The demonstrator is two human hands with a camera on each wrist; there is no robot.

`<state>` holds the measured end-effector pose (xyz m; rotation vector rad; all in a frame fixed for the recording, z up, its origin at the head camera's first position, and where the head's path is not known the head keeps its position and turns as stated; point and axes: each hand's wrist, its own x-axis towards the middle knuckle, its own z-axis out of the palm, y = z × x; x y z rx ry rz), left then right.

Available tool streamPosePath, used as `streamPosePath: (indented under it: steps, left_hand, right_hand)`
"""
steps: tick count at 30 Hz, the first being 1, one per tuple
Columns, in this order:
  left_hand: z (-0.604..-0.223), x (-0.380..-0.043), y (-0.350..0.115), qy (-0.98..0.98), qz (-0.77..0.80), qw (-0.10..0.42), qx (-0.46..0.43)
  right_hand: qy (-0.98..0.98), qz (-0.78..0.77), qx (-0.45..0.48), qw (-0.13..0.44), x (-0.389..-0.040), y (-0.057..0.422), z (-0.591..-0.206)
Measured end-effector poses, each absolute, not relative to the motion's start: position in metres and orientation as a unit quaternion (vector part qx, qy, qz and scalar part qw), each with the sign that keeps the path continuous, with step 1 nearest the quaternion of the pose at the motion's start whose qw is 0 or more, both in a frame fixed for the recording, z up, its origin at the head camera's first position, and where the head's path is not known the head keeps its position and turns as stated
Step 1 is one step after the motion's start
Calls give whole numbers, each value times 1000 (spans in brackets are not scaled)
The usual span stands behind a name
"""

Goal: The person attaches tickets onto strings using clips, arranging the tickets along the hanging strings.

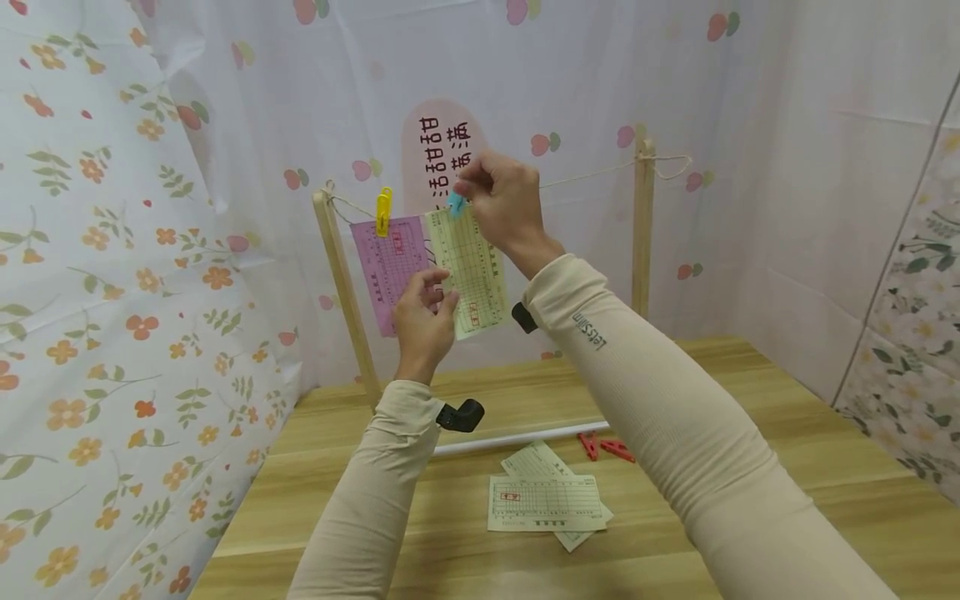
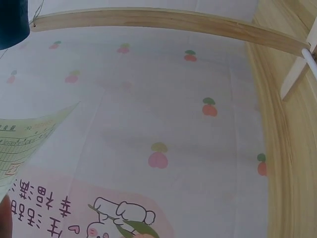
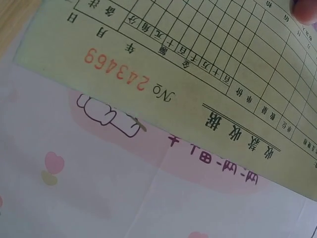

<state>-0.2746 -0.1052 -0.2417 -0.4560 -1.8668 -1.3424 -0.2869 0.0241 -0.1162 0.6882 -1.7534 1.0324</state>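
Note:
In the head view, my right hand [image 1: 506,200] pinches a blue clothespin [image 1: 456,204] at the top edge of a pale green receipt slip [image 1: 480,267], which hangs at the string [image 1: 585,177]. My left hand [image 1: 426,325] is raised in front of the slips, its fingers loosely bent near the green slip's lower left edge; no pinch on the paper shows. To the left a purple slip [image 1: 386,267] hangs from the string under a yellow clothespin [image 1: 383,212]. The right wrist view shows the green slip's printed face [image 3: 188,84] close up, with a fingertip [image 3: 304,11] at its corner.
Two wooden posts [image 1: 642,233] carry the string. On the wooden table [image 1: 315,475] lie two crossed receipt slips [image 1: 547,504], two red clothespins [image 1: 617,450] and a white rod [image 1: 517,437]. A printed curtain [image 1: 570,75] hangs behind.

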Motion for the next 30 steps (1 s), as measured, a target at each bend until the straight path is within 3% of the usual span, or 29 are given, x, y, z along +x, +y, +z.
streamPosePath:
  steps: [30]
  left_hand:
    - [-244,-276,-108,-731,-532,384,-187]
  right_hand:
    - [-790,387,243,409,-299,22,-113]
